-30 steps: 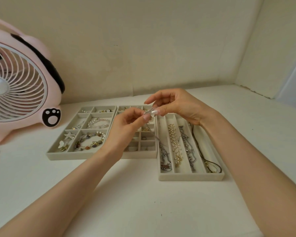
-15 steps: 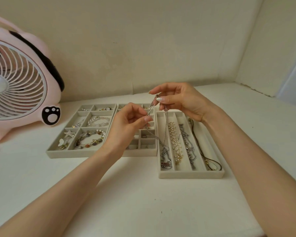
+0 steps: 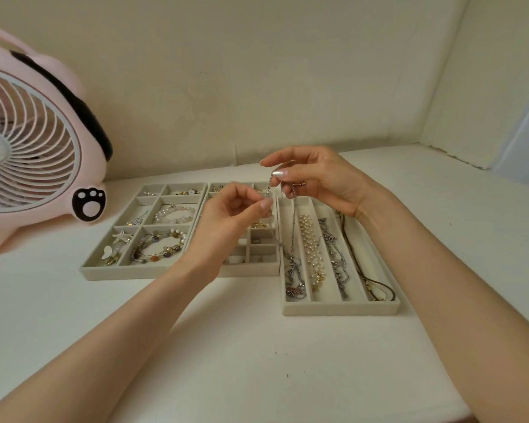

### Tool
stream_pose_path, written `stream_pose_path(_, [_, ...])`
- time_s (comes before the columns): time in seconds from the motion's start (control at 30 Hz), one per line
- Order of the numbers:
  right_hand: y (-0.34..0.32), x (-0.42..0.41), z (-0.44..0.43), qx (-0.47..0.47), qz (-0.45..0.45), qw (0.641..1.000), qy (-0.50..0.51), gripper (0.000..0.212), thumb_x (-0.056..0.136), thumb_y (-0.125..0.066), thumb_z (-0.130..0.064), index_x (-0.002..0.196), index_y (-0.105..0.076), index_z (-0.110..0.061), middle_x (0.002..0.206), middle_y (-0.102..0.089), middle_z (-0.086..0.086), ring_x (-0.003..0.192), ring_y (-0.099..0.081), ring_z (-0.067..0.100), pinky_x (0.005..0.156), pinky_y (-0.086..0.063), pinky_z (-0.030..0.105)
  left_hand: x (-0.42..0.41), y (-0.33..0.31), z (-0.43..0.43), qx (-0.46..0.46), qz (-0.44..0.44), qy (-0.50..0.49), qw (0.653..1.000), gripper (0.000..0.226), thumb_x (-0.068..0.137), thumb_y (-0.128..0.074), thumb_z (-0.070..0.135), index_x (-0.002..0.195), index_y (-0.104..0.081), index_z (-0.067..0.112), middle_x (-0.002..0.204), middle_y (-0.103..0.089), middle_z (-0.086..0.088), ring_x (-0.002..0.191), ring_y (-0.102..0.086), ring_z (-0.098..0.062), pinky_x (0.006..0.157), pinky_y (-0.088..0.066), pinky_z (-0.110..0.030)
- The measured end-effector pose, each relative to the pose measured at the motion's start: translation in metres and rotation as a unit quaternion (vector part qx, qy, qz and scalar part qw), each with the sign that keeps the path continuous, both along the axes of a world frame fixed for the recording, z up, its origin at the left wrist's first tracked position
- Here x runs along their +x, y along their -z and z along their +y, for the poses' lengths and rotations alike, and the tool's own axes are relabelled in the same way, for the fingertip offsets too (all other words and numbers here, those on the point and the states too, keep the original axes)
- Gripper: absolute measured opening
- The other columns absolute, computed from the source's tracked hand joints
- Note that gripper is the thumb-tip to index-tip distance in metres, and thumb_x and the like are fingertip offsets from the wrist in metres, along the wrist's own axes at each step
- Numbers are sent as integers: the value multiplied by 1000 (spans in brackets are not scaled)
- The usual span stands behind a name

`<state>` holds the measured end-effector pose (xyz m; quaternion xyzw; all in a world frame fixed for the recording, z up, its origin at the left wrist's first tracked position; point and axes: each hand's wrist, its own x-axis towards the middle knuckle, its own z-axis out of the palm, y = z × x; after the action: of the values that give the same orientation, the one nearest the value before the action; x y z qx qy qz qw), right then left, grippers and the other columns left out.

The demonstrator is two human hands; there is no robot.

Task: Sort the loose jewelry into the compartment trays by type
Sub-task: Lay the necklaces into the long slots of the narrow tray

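The pale tabletop (image 3: 226, 346) fills the lower frame, and two bare forearms reach up across it from the bottom corners. At right of centre lies the long-slot tray (image 3: 339, 308), with four narrow slots running away from the viewer. The lower end of the silver chain necklace (image 3: 293, 221) lies bunched in its leftmost slot. The next slot holds a pearl strand (image 3: 310, 245), the third a chunky silver chain (image 3: 336, 257) and the rightmost a dark cord necklace (image 3: 376, 288).

Touching that tray's left side is the small-cell tray (image 3: 248, 271), partly hidden behind the left hand (image 3: 226, 221). Further left, against it, sits the bracelet tray (image 3: 119, 274), holding a beaded bracelet (image 3: 159, 244), a white bead bracelet (image 3: 174, 213) and a star brooch (image 3: 121, 236).

Above the trays both hands hold the silver chain necklace by its upper end. The left thumb and forefinger are curled and pinch it. The right hand (image 3: 318, 181), slightly higher, pinches it between thumb and fingers, and the chain hangs straight down from there into the slot.

A pink fan (image 3: 37, 141) stands at the left edge, and a cream wall (image 3: 257, 71) is behind everything.
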<state>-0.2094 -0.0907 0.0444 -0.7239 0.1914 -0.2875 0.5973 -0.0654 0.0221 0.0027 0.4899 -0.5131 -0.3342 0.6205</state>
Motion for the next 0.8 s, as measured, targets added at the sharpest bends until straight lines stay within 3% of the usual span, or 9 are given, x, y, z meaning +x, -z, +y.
stream_pose_path(0.2, [0,2,4,-33,-3,999,-2,20,88,-59,-3,102,-67,-14,74,-67,-3,76,-62,10,76,-49,25,0,0,-1,-1,22,12,1000,35,83,-64,0,114,-48,6,86,-57,-3,70,-66,-11,71,-51,-19])
stream_pose_path(0.33, [-2,4,6,-49,-19,999,15,19,85,-62,-3,100,-68,-14,75,-68,-2,77,-63,10,78,-50,24,1,4,0,-38,-13,16,999,30,86,-59,-4,101,-42,15,84,-61,4,79,-61,-21,74,-54,-32])
stream_pose_path(0.4, [-3,4,6,-48,-32,998,34,20,84,-64,-4,102,-67,-12,75,-68,0,74,-64,11,72,-51,22,0,6,1,-77,-106,-4,991,29,88,-56,-5,95,-40,19,85,-62,2,80,-60,-29,73,-52,-38])
stream_pose_path(0.53, [-6,2,6,-33,-72,995,55,19,84,-64,-5,101,-67,-13,75,-69,2,60,-59,13,59,-48,21,-2,11,0,-137,-379,-81,912,18,87,-57,-5,92,-55,12,90,-55,1,73,-56,-16,68,-46,-20])
stream_pose_path(0.7, [-11,0,8,-13,-138,990,39,19,82,-63,-3,99,-65,-12,78,-70,4,59,-59,13,53,-47,18,0,18,-3,-110,-438,-91,888,16,86,-59,-2,93,-67,9,91,-52,0,73,-51,-7,70,-41,-10])
stream_pose_path(0.8, [-14,0,9,-4,-172,985,34,21,78,-65,-7,98,-65,-12,80,-71,5,59,-58,12,51,-46,18,-1,19,-3,-102,-452,-75,883,15,87,-60,-1,94,-69,9,91,-54,-2,71,-53,-13,68,-43,-16])
